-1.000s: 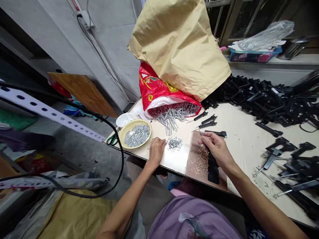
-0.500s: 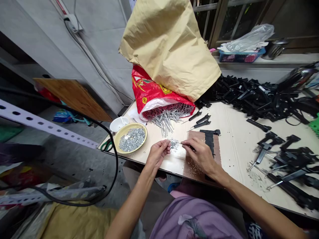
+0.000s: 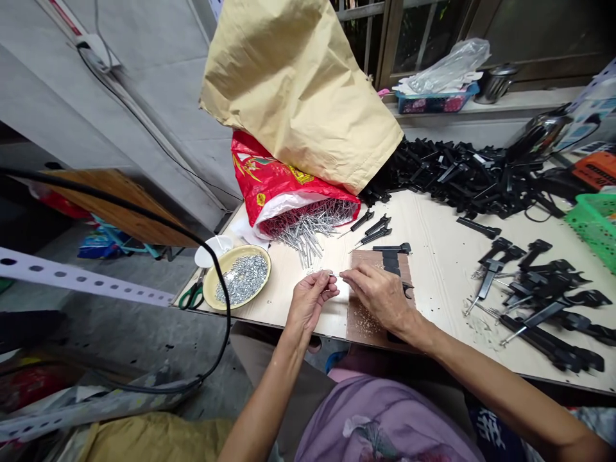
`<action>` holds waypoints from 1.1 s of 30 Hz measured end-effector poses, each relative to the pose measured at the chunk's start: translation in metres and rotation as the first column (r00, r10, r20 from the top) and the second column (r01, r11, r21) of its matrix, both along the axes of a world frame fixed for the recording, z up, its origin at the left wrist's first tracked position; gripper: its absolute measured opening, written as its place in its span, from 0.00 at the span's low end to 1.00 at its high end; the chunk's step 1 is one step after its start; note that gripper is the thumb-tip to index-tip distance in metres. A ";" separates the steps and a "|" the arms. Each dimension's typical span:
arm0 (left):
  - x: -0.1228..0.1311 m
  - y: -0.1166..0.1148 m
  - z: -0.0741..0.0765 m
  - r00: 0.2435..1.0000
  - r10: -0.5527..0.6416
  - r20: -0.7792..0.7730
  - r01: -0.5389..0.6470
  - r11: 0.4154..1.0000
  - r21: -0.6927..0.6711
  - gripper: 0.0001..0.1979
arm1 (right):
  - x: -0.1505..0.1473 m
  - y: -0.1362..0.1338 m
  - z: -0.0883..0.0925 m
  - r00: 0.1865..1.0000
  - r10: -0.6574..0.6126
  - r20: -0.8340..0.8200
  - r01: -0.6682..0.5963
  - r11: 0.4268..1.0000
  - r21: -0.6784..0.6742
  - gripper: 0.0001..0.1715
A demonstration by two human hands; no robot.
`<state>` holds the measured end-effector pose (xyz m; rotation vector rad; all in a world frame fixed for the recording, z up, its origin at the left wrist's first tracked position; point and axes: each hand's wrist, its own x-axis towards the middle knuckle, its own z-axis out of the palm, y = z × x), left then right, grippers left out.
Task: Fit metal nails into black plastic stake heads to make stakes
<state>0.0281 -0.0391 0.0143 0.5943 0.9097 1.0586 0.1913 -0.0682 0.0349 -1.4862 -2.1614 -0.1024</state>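
Observation:
My left hand [image 3: 310, 300] is closed in a pinch of thumb and fingertips, around something too small to make out. Just to its right, my right hand [image 3: 378, 296] has its fingers pressed together on a thin metal pin [image 3: 337, 274], whose tip points at the left fingertips. Most of what the right hand grips lies hidden under its fingers. Both hands are over the table's front edge, the right one above a brown board [image 3: 360, 314]. A yellow dish [image 3: 210, 296] of small shiny metal pieces [image 3: 246, 277] sits to the left.
A red bag [image 3: 255, 176] spills long metal pins [image 3: 305, 239] behind the hands. Black plastic parts [image 3: 534, 282] with pins lie at right, and a large heap [image 3: 447, 176] at the back. Green-handled scissors [image 3: 191, 296] rest at left; a black cable [image 3: 226, 333] hangs in front.
The view has swung to the right. My hands have come closer together, the pin's tip now meeting the left fingertips. The small metal pieces behind them are mostly covered.

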 end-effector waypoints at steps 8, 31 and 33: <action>0.005 0.001 -0.006 0.993 0.006 -0.115 0.002 0.998 0.066 0.16 | 0.003 -0.003 -0.005 1.000 -0.009 0.021 0.009 1.000 0.021 0.13; 0.014 0.002 -0.014 0.946 0.067 -0.318 0.013 0.970 0.243 0.15 | 0.014 0.000 -0.020 0.960 0.013 -0.280 -0.069 0.979 -0.191 0.14; 0.015 0.002 -0.014 0.944 0.066 -0.323 0.018 0.968 0.248 0.16 | 0.015 0.000 -0.021 0.936 0.026 -0.352 -0.096 0.978 -0.184 0.12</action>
